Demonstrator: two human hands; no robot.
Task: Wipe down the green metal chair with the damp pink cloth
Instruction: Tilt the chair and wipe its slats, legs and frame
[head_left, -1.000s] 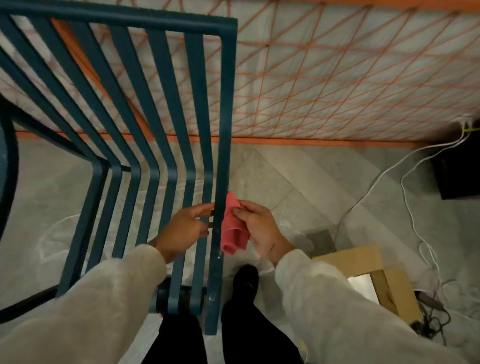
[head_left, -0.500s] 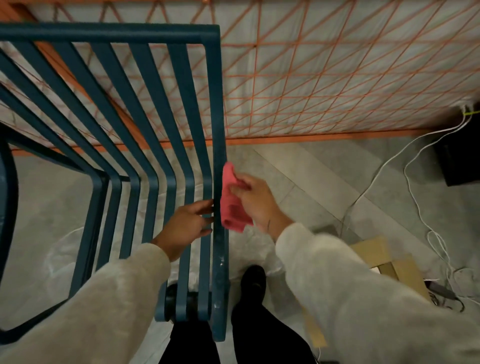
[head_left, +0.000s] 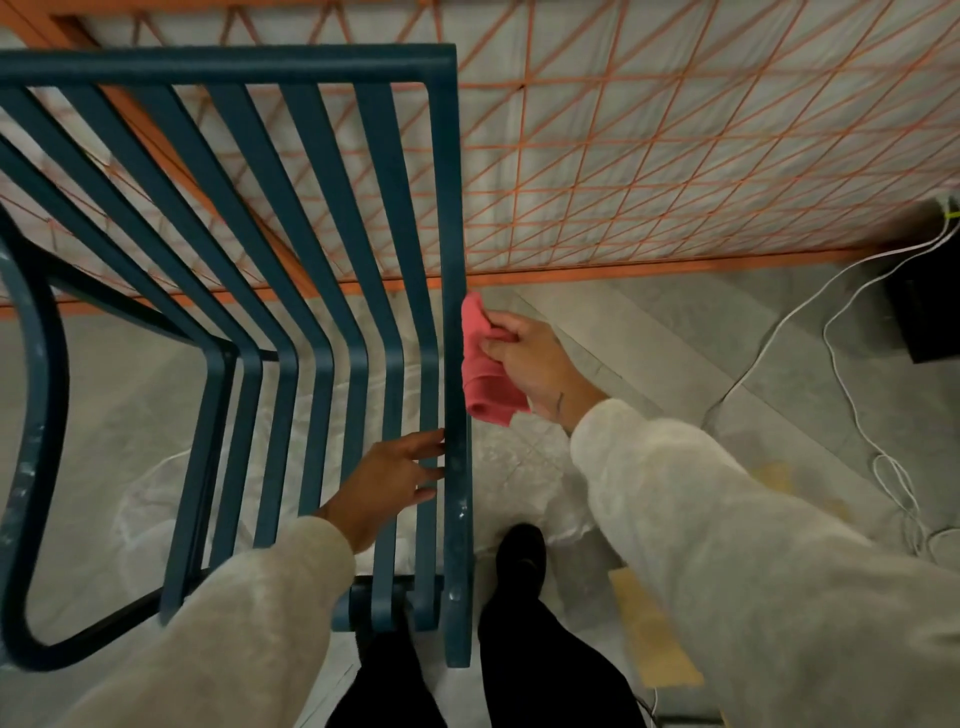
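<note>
The green metal chair (head_left: 332, 218) fills the left half of the view, its slats bent where the back meets the seat. My right hand (head_left: 535, 358) grips the folded pink cloth (head_left: 483, 369) and presses it against the outer side of the chair's right-hand frame bar (head_left: 453, 260), just below the bend. My left hand (head_left: 389, 483) lies on the seat slats lower down, fingers stretched out with the tips touching the inner side of that same bar.
An orange wire grid panel (head_left: 675, 130) stands behind the chair. White cables (head_left: 841, 374) trail over the grey floor at right toward a black box (head_left: 930, 312). Cardboard (head_left: 654, 634) lies by my dark shoe (head_left: 519, 551).
My right hand has slid the pink cloth up along the right frame bar, away from my left hand. My left hand has kept its place on the slats.
</note>
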